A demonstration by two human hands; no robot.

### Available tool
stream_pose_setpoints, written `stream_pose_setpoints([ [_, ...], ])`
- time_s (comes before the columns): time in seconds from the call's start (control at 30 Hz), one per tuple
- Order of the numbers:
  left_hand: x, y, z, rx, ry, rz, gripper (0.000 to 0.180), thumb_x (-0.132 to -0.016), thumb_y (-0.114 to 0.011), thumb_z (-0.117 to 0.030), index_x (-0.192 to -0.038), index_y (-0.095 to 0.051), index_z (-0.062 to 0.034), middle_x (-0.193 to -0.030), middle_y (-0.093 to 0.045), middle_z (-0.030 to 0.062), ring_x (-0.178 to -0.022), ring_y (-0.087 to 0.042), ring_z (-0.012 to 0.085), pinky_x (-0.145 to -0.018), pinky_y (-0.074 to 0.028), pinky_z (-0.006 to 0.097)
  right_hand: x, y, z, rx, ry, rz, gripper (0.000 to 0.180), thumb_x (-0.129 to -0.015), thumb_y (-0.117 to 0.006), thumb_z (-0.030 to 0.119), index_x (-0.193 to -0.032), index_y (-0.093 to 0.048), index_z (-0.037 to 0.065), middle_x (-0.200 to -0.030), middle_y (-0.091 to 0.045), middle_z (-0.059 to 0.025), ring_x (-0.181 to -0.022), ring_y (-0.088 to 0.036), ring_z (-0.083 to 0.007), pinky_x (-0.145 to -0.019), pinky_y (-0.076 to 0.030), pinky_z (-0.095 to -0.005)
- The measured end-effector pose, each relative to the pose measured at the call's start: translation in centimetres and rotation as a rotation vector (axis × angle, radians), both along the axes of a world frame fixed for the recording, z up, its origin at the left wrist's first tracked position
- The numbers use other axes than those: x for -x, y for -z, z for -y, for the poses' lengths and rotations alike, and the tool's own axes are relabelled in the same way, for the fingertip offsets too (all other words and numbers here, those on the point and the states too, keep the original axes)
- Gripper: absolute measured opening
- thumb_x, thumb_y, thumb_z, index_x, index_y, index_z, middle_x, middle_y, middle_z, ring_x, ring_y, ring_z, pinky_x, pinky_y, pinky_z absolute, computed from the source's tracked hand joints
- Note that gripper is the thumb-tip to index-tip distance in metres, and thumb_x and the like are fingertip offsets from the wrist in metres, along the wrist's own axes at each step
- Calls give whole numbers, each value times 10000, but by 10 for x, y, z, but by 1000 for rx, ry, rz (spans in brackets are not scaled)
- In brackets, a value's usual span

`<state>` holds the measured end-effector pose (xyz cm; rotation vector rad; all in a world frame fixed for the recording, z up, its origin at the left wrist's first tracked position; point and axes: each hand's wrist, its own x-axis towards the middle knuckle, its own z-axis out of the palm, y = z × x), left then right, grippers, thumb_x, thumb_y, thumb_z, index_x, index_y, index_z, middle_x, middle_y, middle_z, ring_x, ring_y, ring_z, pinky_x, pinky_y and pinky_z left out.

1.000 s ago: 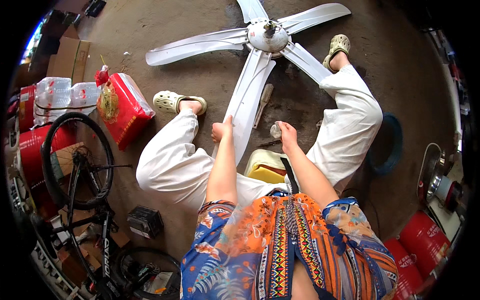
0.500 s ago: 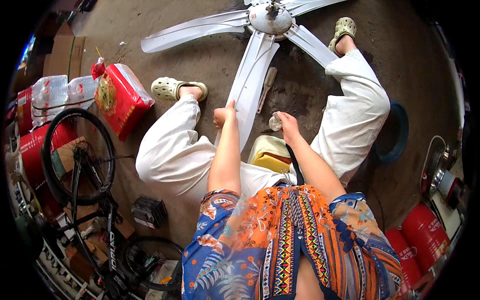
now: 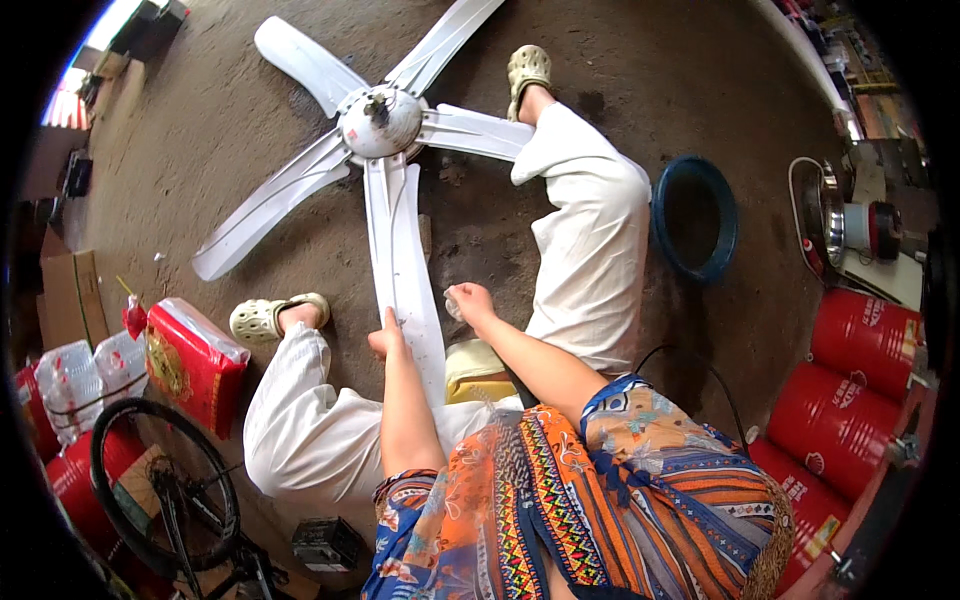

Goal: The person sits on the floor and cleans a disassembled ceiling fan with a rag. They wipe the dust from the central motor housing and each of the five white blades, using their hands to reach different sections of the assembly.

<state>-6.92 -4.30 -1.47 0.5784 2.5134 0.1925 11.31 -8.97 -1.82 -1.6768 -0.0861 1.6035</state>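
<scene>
A white ceiling fan (image 3: 382, 124) with several long blades lies on the floor in front of me. One dirt-specked blade (image 3: 410, 290) points back between my legs. My left hand (image 3: 388, 338) grips this blade's left edge, its thumb on top. In my right hand (image 3: 472, 300), the fingers pinch a small crumpled whitish rag (image 3: 454, 306) just off the blade's right edge. Under that edge, part of a brush (image 3: 425, 235) shows; the blade covers the rest.
A blue rubber-like ring or basin (image 3: 694, 218) lies right of my leg. Red drums (image 3: 835, 420) line the right side. At left are a red package (image 3: 195, 365), bottled water (image 3: 78, 385) and a bicycle wheel (image 3: 105, 500). A black box (image 3: 328, 545) sits near my left side.
My view has turned, so the fan and floor appear further left and lower. The right hand with the rag has come nearer the blade; the left hand keeps its grip.
</scene>
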Motion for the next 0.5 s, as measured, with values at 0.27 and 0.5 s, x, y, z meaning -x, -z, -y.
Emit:
stream_pose_setpoints([
  [0.27,-2,0,2,10,169,-148,615,-737,-782,-484,-1011,-684,57,-1058,-691,237,-1016,-647,417,-897,-496,500,1,18,3,7,-77,105,220,-890,-661,232,-841,-721,27,-758,-691,-35,-680,-611,-106,-645,-481,-289],
  [0.5,44,47,-2,-140,310,-27,434,-756,-732,-308,-1013,-695,39,-1047,-693,236,-992,-660,402,-882,-509,473,-26,2,-9,-122,-111,219,226,-896,-657,242,-850,-719,30,-767,-690,-32,-655,-609,-122,-610,-482,-307],
])
